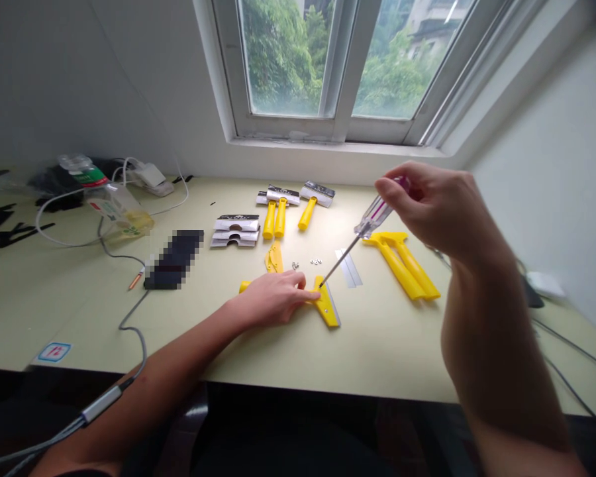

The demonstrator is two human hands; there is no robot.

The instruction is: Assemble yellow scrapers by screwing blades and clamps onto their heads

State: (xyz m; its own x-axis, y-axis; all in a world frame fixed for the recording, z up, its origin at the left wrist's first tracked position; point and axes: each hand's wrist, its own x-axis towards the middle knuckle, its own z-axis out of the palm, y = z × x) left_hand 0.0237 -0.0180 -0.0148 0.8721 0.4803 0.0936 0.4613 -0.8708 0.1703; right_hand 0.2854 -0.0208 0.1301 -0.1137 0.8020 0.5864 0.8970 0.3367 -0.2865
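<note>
A screwdriver (377,213) with a clear handle is gripped from above in my right hand (427,202). Its shaft slants down to the left, and the tip meets the head of a yellow scraper (329,308). A metal blade shows along that head's right edge, with a screw in its lower part. My left hand (273,298) lies over the scraper's handle and holds it down on the table, one finger stretched onto the head. Small screws (295,265) and nuts (316,262) lie just beyond, near loose blades (348,267) and yellow plastic plates (274,257).
Yellow handles (402,265) lie to the right. Scrapers with covered blades (281,212) and a stack of printed sleeves (235,230) are toward the window. At left are a dark phone-like slab (175,260), a tipped bottle (119,209) and cables.
</note>
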